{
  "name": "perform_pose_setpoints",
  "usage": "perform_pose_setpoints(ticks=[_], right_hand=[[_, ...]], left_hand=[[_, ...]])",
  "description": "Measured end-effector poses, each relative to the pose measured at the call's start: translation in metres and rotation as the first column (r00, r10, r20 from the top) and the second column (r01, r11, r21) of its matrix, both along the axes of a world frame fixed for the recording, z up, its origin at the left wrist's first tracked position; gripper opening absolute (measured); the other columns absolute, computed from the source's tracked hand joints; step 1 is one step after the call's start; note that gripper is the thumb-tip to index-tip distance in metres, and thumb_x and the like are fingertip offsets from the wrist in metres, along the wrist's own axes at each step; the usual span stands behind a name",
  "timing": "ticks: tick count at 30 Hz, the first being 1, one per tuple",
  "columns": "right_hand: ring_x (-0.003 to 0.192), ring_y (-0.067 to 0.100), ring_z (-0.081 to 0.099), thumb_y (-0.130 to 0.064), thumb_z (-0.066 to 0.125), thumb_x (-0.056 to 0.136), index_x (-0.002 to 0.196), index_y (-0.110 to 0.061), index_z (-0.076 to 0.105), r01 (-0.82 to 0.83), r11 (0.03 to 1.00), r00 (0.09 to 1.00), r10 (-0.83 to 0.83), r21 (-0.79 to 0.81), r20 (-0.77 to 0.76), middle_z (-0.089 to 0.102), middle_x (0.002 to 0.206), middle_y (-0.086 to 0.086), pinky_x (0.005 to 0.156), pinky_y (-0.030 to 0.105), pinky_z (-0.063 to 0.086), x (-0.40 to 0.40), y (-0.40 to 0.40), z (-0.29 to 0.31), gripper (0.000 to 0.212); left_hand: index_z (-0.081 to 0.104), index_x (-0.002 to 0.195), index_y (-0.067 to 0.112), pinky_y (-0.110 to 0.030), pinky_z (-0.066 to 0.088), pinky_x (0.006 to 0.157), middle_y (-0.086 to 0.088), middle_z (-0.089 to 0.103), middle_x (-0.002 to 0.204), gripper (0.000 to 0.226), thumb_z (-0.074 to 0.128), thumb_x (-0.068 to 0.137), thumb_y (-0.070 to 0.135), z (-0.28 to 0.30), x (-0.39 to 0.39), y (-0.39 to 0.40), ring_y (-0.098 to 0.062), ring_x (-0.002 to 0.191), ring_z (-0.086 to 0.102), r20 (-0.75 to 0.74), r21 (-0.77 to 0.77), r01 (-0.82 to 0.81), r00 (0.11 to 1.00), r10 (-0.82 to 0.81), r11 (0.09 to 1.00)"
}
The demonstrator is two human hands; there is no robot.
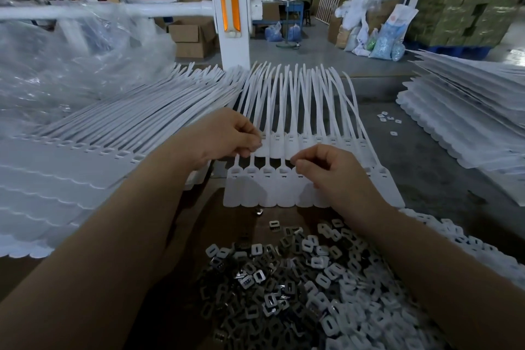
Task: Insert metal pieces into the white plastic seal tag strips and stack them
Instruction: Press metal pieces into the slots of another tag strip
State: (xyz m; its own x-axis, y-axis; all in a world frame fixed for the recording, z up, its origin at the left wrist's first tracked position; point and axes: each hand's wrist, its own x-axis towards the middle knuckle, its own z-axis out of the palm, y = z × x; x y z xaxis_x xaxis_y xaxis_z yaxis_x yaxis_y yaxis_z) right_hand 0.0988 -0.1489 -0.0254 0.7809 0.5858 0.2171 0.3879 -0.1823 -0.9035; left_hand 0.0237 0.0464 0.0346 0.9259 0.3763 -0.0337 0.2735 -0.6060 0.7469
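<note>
— So, nearest to us?

— A heap of metal pieces (298,278) on the bench (235,221), between the two forearms and just below the right wrist.

— And the hands?

— Both sit just past the heap, on the strips. The right hand (335,170) has its fingers curled, thumb and forefinger pinched at the head row of the near strip (255,190); whether a piece sits between them I cannot tell. The left hand (224,136) is curled too, fingertips pinching the heads of the upper strip (298,139) at its left end.

— How do the strips lie?

— Heads toward the person, tails running away; each row of slots goes left to right. From the right hand the unfilled slots seem to lie leftward, toward the left hand, so I judge the work steps sideways along the row.

— Farther off?

— A stack (85,150) of strips at left, another stack (468,122) at right.
</note>
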Motion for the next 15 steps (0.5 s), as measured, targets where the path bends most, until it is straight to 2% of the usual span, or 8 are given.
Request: perform_pose_setpoints(ticks=[2,5,9,11,14,15], right_hand=[[0.069,-0.012,0.057,-0.019,0.063,0.093,0.093,-0.023,0.072,-0.002,1.0,1.0,0.003,-0.016,0.015,0.068,0.083,-0.013,0.059,0.004,0.04,-0.001,0.0,-0.001,0.01],[0.072,-0.01,0.059,-0.021,0.063,0.093,0.091,-0.026,0.071,-0.006,1.0,1.0,0.006,-0.025,0.015,0.07,0.086,-0.011,0.06,0.004,0.041,-0.001,0.0,-0.002,0.01],[0.071,-0.01,0.06,-0.02,0.063,0.093,0.087,-0.03,0.069,-0.028,0.998,0.999,0.03,-0.053,0.042,0.068,0.08,-0.013,0.056,0.003,0.041,-0.004,0.001,-0.002,0.014],[0.073,-0.007,0.06,-0.02,0.062,0.093,0.086,-0.032,0.068,-0.038,0.997,0.998,0.042,-0.07,0.054,0.067,0.08,-0.013,0.057,0.004,0.043,-0.005,0.001,-0.002,0.016],[0.075,-0.004,0.061,-0.021,0.062,0.093,0.085,-0.034,0.068,-0.042,0.996,0.996,0.048,-0.079,0.07,0.068,0.08,-0.012,0.059,0.005,0.044,-0.006,0.001,-0.002,0.016],[0.076,-0.003,0.061,-0.021,0.062,0.093,0.085,-0.034,0.068,-0.043,0.996,0.996,0.049,-0.079,0.071,0.068,0.08,-0.012,0.059,0.005,0.044,-0.006,0.001,-0.002,0.016]], left_hand=[[0.071,0.087,0.014,-0.022,0.053,0.066,-0.002,0.073,0.081,0.008,0.065,0.091,0.012,-0.001,-0.002,0.007,-0.007,0.067,0.065,-0.063,0.031,-0.009,0.998,0.011,0.999],[0.072,0.087,0.012,-0.027,0.056,0.07,-0.002,0.073,0.078,0.005,0.068,0.09,0.012,-0.002,-0.004,0.012,-0.009,0.068,0.066,-0.187,0.128,0.024,0.982,0.001,0.992],[0.073,0.086,0.012,-0.017,0.046,0.055,-0.001,0.073,0.079,0.006,0.068,0.088,0.012,0.003,-0.007,0.019,-0.007,0.066,0.063,-0.24,0.203,0.061,0.971,-0.011,0.977],[0.074,0.089,0.012,-0.018,0.048,0.059,-0.002,0.074,0.083,0.005,0.069,0.089,0.013,0.003,-0.009,0.022,-0.009,0.071,0.064,-0.263,0.222,0.085,0.964,-0.025,0.971],[0.074,0.094,0.012,-0.028,0.055,0.073,-0.004,0.074,0.088,0.008,0.069,0.089,0.015,0.0,-0.01,0.023,-0.013,0.078,0.066,-0.291,0.264,0.136,0.955,-0.056,0.955],[0.075,0.094,0.012,-0.027,0.054,0.072,-0.004,0.074,0.087,0.008,0.07,0.089,0.016,-0.001,-0.01,0.023,-0.012,0.076,0.066,-0.285,0.27,0.147,0.956,-0.067,0.952]])
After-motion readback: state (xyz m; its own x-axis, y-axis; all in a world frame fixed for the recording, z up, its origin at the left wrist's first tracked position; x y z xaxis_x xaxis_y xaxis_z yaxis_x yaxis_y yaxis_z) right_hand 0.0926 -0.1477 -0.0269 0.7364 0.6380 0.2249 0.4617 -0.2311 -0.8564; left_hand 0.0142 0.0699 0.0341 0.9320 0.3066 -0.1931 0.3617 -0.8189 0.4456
